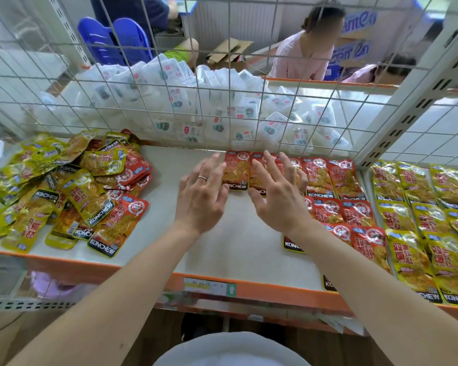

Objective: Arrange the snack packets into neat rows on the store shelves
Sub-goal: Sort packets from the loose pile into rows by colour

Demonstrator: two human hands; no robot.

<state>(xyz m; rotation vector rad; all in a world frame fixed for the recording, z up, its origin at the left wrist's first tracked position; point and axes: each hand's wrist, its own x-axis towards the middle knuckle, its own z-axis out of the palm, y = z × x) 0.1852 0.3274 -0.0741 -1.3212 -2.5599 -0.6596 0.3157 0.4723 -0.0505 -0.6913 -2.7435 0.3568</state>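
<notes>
my left hand (201, 196) and right hand (278, 199) hover with fingers spread straight, gripping nothing, at the left end of the row of red foil packets (317, 175) along the back of the white shelf (169, 186). these glossy, crinkled oblongs lie flat, long axis front-to-back, black konchew bands toward me.

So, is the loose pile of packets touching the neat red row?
Apart. Head view shows bare shelf between the loose pile and the red row.

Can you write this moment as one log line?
left hand open | right hand open over red foil snack packets | loose red-and-yellow packet pile unsorted
</notes>
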